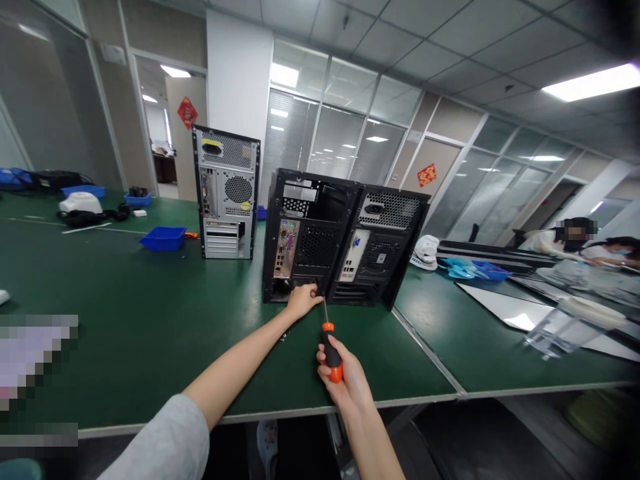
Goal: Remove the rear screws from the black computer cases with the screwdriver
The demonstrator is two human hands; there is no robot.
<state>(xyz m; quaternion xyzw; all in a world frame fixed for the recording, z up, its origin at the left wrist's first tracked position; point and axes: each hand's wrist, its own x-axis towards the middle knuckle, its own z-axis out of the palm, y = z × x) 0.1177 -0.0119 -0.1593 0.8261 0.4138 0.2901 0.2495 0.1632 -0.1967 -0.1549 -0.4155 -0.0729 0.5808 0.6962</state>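
My right hand (pixel 350 381) is wrapped round the orange and black handle of a screwdriver (pixel 330 350). The screwdriver's thin shaft points away from me, its tip close to the lower right corner of a black computer case (pixel 316 250). At the bottom of that case's back, my left hand (pixel 303 301) has its fingers curled by the expansion slots; what they pinch, if anything, is hidden. This case shows an opening at its upper right and a metal port panel at left. A second black case (pixel 383 253) stands against its right side. Several tiny metal pieces (pixel 284 337) lie below my left wrist.
A taller computer case (pixel 227 200) with a grey back stands at left, beside a blue tray (pixel 164 239). White panels (pixel 493 303) and a clear container (pixel 567 333) lie at right on the green table (pixel 125 320). People (pixel 555 240) sit at the far right.
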